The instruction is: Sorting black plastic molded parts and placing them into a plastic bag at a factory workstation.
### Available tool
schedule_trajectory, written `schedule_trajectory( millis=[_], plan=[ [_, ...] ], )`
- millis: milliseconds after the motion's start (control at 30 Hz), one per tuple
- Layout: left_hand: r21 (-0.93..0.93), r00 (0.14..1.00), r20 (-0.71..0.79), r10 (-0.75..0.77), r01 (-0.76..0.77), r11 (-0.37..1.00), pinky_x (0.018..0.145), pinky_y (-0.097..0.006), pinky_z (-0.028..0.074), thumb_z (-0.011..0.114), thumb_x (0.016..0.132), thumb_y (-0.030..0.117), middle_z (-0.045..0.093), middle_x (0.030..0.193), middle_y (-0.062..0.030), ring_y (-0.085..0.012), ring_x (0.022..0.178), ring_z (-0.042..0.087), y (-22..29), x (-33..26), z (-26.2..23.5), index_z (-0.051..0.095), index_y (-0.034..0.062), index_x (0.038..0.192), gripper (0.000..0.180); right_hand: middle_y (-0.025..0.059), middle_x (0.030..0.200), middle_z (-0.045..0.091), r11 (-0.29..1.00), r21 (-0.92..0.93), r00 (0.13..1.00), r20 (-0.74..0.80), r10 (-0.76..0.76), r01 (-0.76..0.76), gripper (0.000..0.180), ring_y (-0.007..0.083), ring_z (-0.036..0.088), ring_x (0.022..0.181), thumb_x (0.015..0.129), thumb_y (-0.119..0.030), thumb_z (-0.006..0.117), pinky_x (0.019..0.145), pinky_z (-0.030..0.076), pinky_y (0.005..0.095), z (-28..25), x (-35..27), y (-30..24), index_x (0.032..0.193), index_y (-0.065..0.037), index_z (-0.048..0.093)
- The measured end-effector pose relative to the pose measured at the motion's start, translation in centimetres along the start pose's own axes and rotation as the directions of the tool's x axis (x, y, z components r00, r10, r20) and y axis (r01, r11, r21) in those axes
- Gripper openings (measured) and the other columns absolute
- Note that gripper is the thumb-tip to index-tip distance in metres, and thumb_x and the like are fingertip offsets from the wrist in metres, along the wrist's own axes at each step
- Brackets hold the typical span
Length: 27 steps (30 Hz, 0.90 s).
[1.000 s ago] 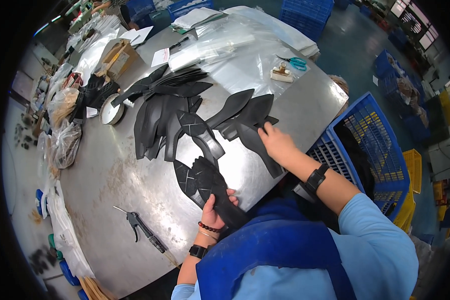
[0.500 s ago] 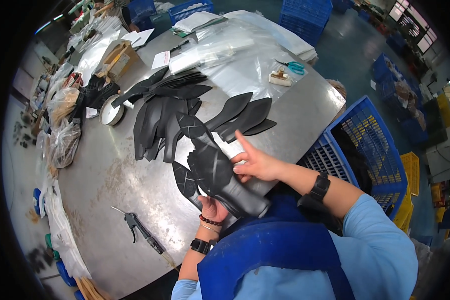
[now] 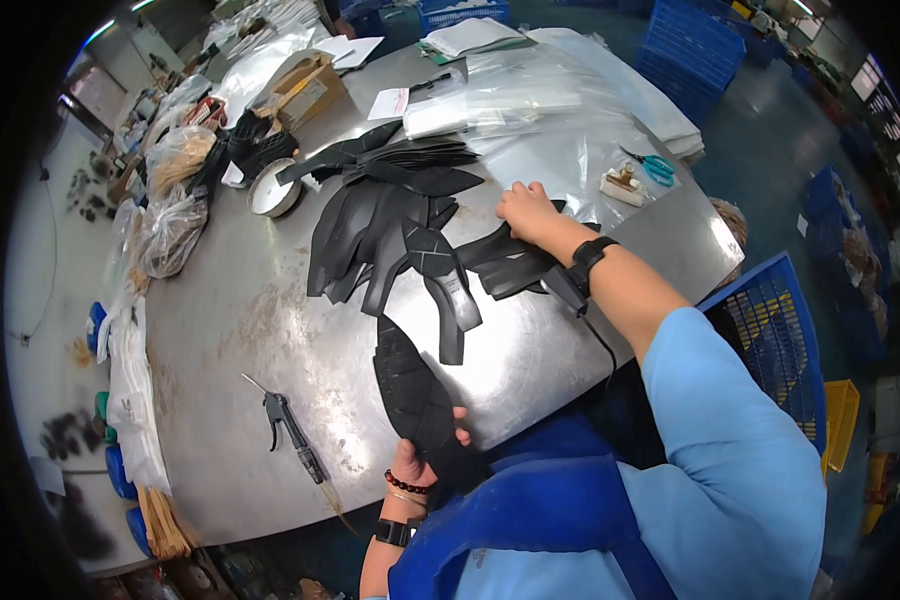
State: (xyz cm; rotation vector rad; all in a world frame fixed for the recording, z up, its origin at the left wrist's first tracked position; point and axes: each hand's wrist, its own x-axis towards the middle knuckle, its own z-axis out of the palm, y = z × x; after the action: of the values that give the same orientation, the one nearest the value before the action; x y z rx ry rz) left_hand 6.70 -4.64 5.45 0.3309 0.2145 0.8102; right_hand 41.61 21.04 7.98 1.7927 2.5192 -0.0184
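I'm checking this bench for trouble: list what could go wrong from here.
The left fingers grip the matte black, sole-shaped pieces low down, so their projecting upper ends might fan out or slip.
The right fingers are at a loose group of overlapping, flat black pieces; lifting one could drag its neighbours.
The thin black cable hanging near the black wrist strap might snag on the edge of the grey metal table.
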Motion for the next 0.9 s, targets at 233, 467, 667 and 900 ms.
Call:
schedule_trajectory(
  millis=[233, 467, 667, 900],
  plan=[
    [-0.058, 0.980, -0.126, 0.157, -0.165, 0.985, 0.099, -0.044, 0.045, 0.069, 0.082, 0.055, 0.048, 0.136, -0.0181, -0.0272, 0.109, 0.058, -1.4, 0.4, -1.8, 0.028, -0.0046, 0.143, 0.095, 0.0111, 0.124, 0.057, 0.900, 0.426, 0.885, 0.380, -0.268, 0.090, 0.038, 0.0311, 0.060, 0.103, 0.062, 0.004, 0.076, 0.082, 0.050, 0.0382, -2.0, -5.8, 2.6, 0.097, -0.006, 0.067],
    [-0.073, 0.981, -0.136, 0.136, -0.147, 0.986, 0.099, -0.045, 0.045, 0.065, 0.084, 0.055, 0.047, 0.137, -0.0191, -0.0277, 0.109, 0.058, -2.7, 4.6, -0.6, 0.028, -0.0049, 0.143, 0.092, 0.0073, 0.117, 0.058, 0.953, 0.192, 0.967, -0.144, -0.209, 0.234, 0.024, 0.0228, 0.060, 0.099, 0.084, -0.005, 0.051, 0.088, 0.048, 0.0349, 0.5, -10.5, 1.0, 0.101, -0.007, 0.068],
    [-0.069, 0.982, -0.147, 0.115, -0.126, 0.990, 0.100, -0.045, 0.045, 0.066, 0.084, 0.055, 0.047, 0.137, -0.0192, -0.0278, 0.110, 0.058, -3.0, 5.7, -0.1, 0.028, -0.0047, 0.143, 0.092, 0.0009, 0.093, 0.058, 0.988, -0.013, 0.926, -0.345, -0.150, 0.155, 0.006, 0.0158, 0.057, 0.103, 0.079, -0.013, 0.058, 0.104, 0.033, 0.0487, 0.2, -10.3, 0.9, 0.078, -0.013, 0.064],
    [-0.056, 0.967, -0.174, 0.185, -0.197, 0.979, 0.099, -0.045, 0.045, 0.066, 0.084, 0.057, 0.047, 0.137, -0.0188, -0.0276, 0.110, 0.058, -3.9, 5.9, -0.2, 0.028, -0.0045, 0.143, 0.093, 0.0038, 0.107, 0.060, 0.938, 0.116, 0.939, 0.075, -0.335, 0.325, 0.007, 0.0210, 0.058, 0.108, 0.079, -0.009, 0.059, 0.103, 0.035, 0.0546, -2.1, -8.9, 2.7, 0.080, -0.014, 0.065]
  ],
)
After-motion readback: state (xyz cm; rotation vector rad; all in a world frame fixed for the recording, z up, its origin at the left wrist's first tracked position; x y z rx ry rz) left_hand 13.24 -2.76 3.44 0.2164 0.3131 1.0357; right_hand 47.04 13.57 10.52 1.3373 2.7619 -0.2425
